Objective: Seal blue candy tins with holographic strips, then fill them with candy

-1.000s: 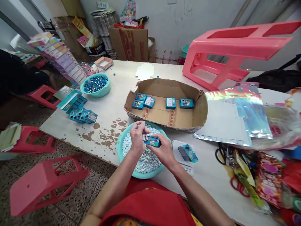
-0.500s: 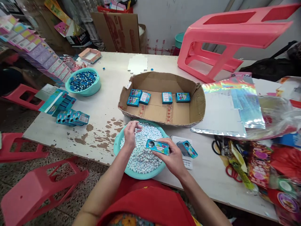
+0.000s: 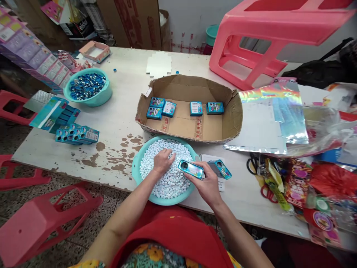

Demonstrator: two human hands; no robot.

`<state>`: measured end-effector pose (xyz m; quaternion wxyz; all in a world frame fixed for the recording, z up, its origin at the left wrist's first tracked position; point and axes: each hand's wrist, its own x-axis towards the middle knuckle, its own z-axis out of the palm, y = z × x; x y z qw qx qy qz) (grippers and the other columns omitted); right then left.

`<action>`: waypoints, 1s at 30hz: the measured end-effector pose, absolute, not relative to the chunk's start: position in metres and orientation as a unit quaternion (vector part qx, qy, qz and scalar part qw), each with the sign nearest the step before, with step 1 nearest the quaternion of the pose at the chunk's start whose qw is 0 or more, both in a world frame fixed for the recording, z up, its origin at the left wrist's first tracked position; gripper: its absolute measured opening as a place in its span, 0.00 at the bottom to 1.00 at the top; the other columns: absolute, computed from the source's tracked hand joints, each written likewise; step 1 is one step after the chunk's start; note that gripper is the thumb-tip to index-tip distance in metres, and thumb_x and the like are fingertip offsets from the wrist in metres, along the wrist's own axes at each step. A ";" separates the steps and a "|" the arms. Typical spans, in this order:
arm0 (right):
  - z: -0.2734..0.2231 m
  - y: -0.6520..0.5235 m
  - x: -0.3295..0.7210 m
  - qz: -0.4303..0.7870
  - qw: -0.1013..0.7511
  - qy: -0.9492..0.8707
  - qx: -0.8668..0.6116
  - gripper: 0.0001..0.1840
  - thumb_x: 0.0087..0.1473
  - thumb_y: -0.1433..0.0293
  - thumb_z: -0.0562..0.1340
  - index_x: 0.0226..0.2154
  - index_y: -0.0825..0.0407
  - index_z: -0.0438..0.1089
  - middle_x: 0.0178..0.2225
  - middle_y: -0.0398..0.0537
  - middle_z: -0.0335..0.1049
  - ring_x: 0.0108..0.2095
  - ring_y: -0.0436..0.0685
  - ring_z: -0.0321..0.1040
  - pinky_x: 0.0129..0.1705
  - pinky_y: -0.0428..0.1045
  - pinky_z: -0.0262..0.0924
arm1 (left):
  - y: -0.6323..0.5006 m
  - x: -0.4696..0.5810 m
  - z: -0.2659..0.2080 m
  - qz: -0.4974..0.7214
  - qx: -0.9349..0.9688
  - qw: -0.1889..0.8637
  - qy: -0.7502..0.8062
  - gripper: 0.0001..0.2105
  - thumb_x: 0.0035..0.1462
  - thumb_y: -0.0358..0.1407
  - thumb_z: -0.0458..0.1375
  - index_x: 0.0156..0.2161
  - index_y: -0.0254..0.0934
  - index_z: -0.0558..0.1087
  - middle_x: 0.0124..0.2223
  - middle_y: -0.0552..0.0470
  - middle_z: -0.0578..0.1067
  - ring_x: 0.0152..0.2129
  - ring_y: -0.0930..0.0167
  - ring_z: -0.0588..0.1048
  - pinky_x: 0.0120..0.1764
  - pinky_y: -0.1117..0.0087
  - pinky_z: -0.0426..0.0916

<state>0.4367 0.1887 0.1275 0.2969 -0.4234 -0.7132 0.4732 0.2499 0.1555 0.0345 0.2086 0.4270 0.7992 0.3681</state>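
My right hand (image 3: 208, 182) holds a small blue printed box (image 3: 191, 168) above the right side of a turquoise basin (image 3: 135, 169). A round dark opening shows at the left end of the box's upturned face. Inside the basin lies a heap of small white candies (image 3: 167, 188). My left hand (image 3: 163, 162) is down on the heap, its fingers curled into the candies and the tips partly hidden. Just right of my right hand, another blue box (image 3: 220, 169) rests on a white digital scale (image 3: 221, 186).
Behind the basin stands a cut-down cardboard carton (image 3: 189, 136) with several blue boxes inside. At left are more blue boxes (image 3: 76, 134) and a basin of blue-and-silver pieces (image 3: 103, 97). Silvery sheets (image 3: 292, 119), scissors (image 3: 269, 194) and packets lie right; a pink stool (image 3: 251, 33) sits behind.
My left hand has moved down and slightly right, from above the candies into them. My right hand still holds the box, now slightly farther right. The view has shifted a little.
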 end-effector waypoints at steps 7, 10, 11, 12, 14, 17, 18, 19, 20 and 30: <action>0.128 0.185 0.431 0.444 0.284 -0.748 -0.404 0.17 0.46 0.61 0.68 0.39 0.49 0.69 0.38 0.48 0.70 0.41 0.59 0.67 0.44 0.53 0.61 | 0.145 0.253 0.089 0.641 0.113 0.417 0.634 0.14 0.48 0.45 0.60 0.25 0.36 0.66 0.21 0.56 0.65 0.15 0.77 0.60 0.20 0.75 0.54; 0.129 0.182 0.421 0.431 0.285 -0.766 -0.384 0.16 0.47 0.62 0.67 0.39 0.49 0.68 0.38 0.49 0.70 0.41 0.59 0.67 0.43 0.53 0.62 | 0.142 0.263 0.130 0.710 0.069 0.449 0.538 0.12 0.49 0.43 0.59 0.28 0.36 0.65 0.24 0.55 0.65 0.16 0.78 0.62 0.18 0.77 0.54; 0.129 0.181 0.417 0.427 0.281 -0.773 -0.376 0.16 0.47 0.63 0.67 0.39 0.49 0.68 0.38 0.49 0.70 0.40 0.60 0.67 0.42 0.53 0.62 | 0.141 0.266 0.140 0.724 0.072 0.446 0.521 0.11 0.49 0.42 0.59 0.28 0.36 0.64 0.25 0.55 0.65 0.17 0.78 0.63 0.18 0.77 0.55; 0.130 0.179 0.412 0.424 0.275 -0.781 -0.368 0.15 0.47 0.64 0.66 0.39 0.49 0.68 0.37 0.49 0.70 0.40 0.59 0.67 0.42 0.53 0.62 | 0.141 0.268 0.149 0.736 0.077 0.438 0.511 0.11 0.49 0.41 0.58 0.28 0.36 0.64 0.25 0.55 0.66 0.18 0.77 0.65 0.19 0.77 0.57; 0.131 0.176 0.405 0.422 0.263 -0.793 -0.352 0.15 0.46 0.66 0.67 0.39 0.48 0.68 0.37 0.48 0.69 0.39 0.59 0.67 0.41 0.53 0.62 | 0.141 0.272 0.158 0.758 0.080 0.413 0.498 0.10 0.49 0.40 0.58 0.29 0.36 0.64 0.26 0.55 0.66 0.20 0.75 0.68 0.22 0.76 0.62; 0.136 0.173 0.398 0.424 0.264 -0.795 -0.345 0.15 0.46 0.68 0.67 0.39 0.48 0.68 0.36 0.47 0.69 0.39 0.59 0.67 0.41 0.52 0.62 | 0.141 0.273 0.160 0.784 0.074 0.375 0.489 0.10 0.50 0.38 0.59 0.28 0.36 0.63 0.25 0.56 0.65 0.23 0.75 0.69 0.24 0.76 0.65; 0.138 0.172 0.397 0.423 0.270 -0.791 -0.349 0.15 0.46 0.68 0.67 0.39 0.48 0.68 0.37 0.46 0.69 0.39 0.59 0.67 0.41 0.52 0.62 | 0.141 0.273 0.159 0.789 0.077 0.364 0.489 0.10 0.50 0.38 0.59 0.28 0.36 0.63 0.25 0.57 0.65 0.23 0.75 0.69 0.24 0.76 0.65; 0.140 0.172 0.396 0.421 0.275 -0.789 -0.352 0.15 0.45 0.68 0.67 0.39 0.48 0.68 0.37 0.46 0.69 0.39 0.58 0.67 0.41 0.52 0.62 | 0.142 0.272 0.158 0.791 0.082 0.355 0.491 0.10 0.51 0.38 0.59 0.28 0.35 0.63 0.25 0.57 0.65 0.22 0.76 0.69 0.24 0.77 0.64; 0.141 0.172 0.395 0.420 0.277 -0.789 -0.354 0.15 0.45 0.68 0.67 0.38 0.48 0.68 0.36 0.46 0.69 0.39 0.58 0.67 0.41 0.52 0.62 | 0.142 0.272 0.158 0.793 0.087 0.347 0.494 0.09 0.51 0.37 0.59 0.28 0.35 0.63 0.25 0.57 0.65 0.22 0.76 0.69 0.24 0.77 0.64; 0.144 0.177 0.391 0.423 0.273 -0.789 -0.351 0.15 0.44 0.69 0.68 0.37 0.49 0.68 0.35 0.46 0.69 0.38 0.58 0.67 0.40 0.52 0.61 | 0.146 0.272 0.166 0.782 0.091 0.340 0.514 0.11 0.51 0.37 0.61 0.28 0.35 0.63 0.25 0.59 0.64 0.16 0.80 0.64 0.23 0.78 0.64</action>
